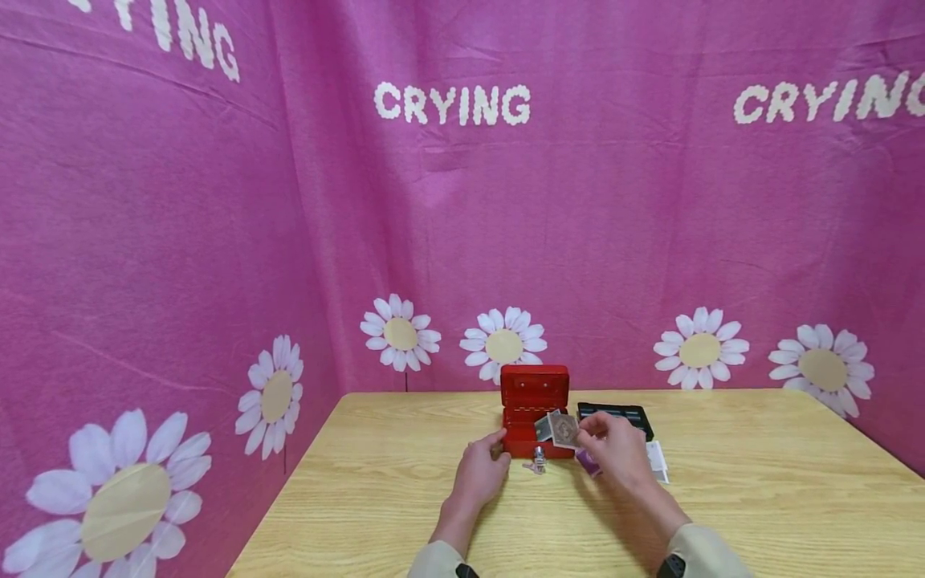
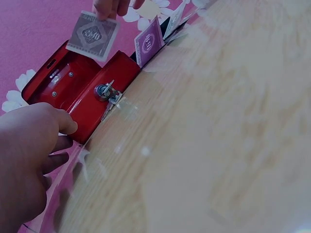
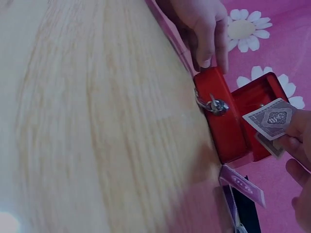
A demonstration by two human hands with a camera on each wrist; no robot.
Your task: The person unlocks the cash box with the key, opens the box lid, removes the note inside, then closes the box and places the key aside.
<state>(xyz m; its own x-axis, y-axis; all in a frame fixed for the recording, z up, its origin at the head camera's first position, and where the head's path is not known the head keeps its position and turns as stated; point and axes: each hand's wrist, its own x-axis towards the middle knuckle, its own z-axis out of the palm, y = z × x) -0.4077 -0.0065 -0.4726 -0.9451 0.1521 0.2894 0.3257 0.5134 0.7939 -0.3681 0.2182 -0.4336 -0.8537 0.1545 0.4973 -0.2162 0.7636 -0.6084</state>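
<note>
Lightly, a person's left hand (image 1: 480, 470) rests, fingers loose, against the left end of one red cash box (image 1: 516, 449), apparently to steady it, while the right hand (image 1: 621, 449) pinches one ornately printed grey note (image 1: 564, 431) over the box. The box stands on one wood-grain table (image 1: 361, 482), lid up, presumably to leave the well within reach. From where I stand, one second note (image 3: 270, 145) shows just behind the first; I cannot tell whether fingers or box support it. One black tray (image 1: 614, 410) sits to the box's right, perhaps there to free the well. One purple note (image 2: 149, 42) tilts up beside the box; pale notes (image 1: 656, 460), overlapping too closely to count, show near the tray. One lock (image 3: 218, 107) faces the person, small keys (image 1: 533, 466) at it, too blurred to number, likely placed for handiness.
</note>
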